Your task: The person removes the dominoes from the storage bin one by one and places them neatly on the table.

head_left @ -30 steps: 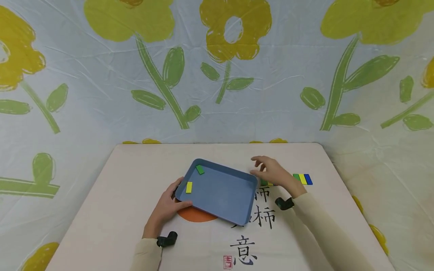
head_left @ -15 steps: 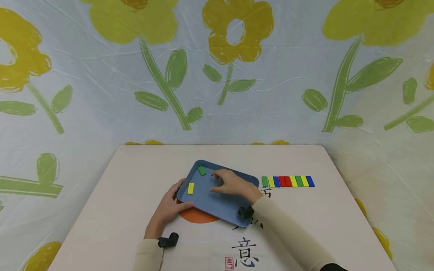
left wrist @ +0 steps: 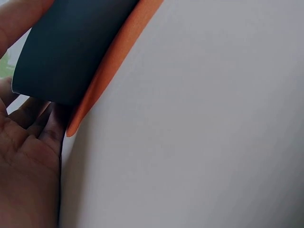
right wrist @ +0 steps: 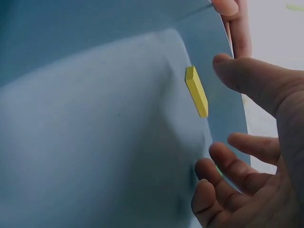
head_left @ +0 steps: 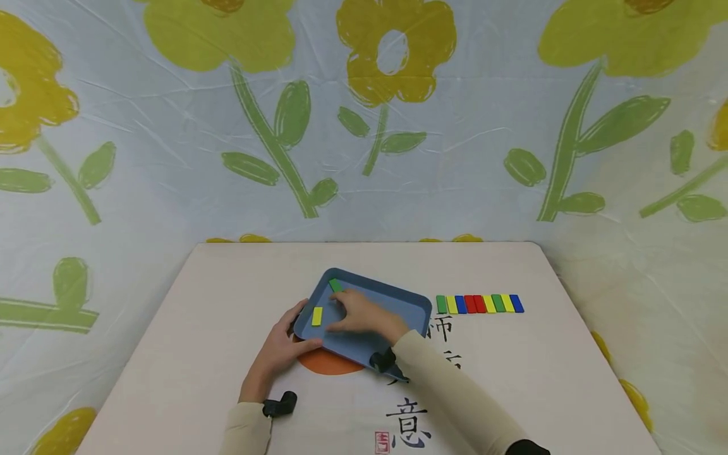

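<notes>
My left hand point(head_left: 279, 346) grips the left edge of a blue tray point(head_left: 406, 306), its thumb at the rim. In the left wrist view, fingers point(left wrist: 52, 130) curl against the dark end of the tray point(left wrist: 71, 52). A yellow block point(head_left: 316, 316) and a green block point(head_left: 335, 285) lie inside at the tray's left side. Over the tray, my right hand point(head_left: 366, 314) reaches leftward, thumb and fingers spread apart. The right wrist view has the yellow block point(right wrist: 197, 92) near that thumb point(right wrist: 242, 76), untouched; the green one is mostly hidden behind the fingers.
Right of the tray, a row of green, yellow, blue and red blocks point(head_left: 480, 304) lies side by side on the table point(head_left: 239, 272). The table cover bears black characters point(head_left: 408, 422) and an orange shape point(head_left: 327, 363). A flowered curtain point(head_left: 455, 158) hangs behind.
My right hand has moved left from the row of blocks, across the tray, to the yellow and green blocks. The row came into full view. My left hand stays on the tray.
</notes>
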Demonstrator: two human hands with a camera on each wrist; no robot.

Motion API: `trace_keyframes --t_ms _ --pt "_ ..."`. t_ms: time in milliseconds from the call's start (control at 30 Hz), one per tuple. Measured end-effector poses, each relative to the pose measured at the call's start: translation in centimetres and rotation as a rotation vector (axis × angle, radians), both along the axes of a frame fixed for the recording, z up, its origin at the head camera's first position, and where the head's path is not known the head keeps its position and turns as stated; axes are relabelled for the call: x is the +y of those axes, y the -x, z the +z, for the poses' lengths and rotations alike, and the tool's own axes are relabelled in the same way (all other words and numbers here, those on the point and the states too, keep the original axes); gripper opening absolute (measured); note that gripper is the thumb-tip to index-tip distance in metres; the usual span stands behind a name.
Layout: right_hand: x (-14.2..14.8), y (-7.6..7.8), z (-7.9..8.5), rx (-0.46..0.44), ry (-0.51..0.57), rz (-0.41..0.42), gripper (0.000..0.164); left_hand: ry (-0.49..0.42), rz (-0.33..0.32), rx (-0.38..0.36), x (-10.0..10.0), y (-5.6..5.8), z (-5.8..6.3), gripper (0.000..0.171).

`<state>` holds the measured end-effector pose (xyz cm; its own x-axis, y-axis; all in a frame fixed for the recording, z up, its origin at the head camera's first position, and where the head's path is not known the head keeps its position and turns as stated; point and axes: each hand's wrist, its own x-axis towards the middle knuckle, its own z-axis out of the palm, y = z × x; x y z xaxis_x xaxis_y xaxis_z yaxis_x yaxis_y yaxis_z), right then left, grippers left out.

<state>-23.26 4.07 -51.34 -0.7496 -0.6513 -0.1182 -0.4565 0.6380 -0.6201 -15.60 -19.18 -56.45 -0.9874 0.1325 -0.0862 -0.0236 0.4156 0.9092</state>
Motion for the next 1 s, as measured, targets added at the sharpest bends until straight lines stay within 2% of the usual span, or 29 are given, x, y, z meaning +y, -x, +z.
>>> trace_keyframes --t_ms 267,433,600,767,867,1000 --pt "-1.5 0.6 -0.1 -0.015 0.011 0.047 0.058 -0.008 -0.004 0.008 -0.1 0.0 0.1 0.100" --pt "-2.1 0.9 -0.2 -0.029 -0.006 0.069 0.052 -0.011 -0.004 -0.006 -0.1 0.0 0.1 0.101" --pt "-2.7 1.0 -0.1 -0.013 -0.038 0.091 0.048 -0.019 -0.004 -0.003 -0.1 0.1 0.1 0.099" --pt "-3.3 1.1 -0.3 -0.004 -0.049 0.115 0.034 -0.039 -0.010 0.005 -0.2 0.1 -0.1 0.097" --pt "-3.6 1.2 -0.5 0.008 -0.076 0.121 0.037 -0.041 -0.008 0.006 -0.1 0.2 -0.2 0.097" --pt "-4.0 1.1 -0.6 0.044 -0.146 0.103 0.056 -0.037 -0.005 0.011 -0.2 0.2 -0.2 0.096"
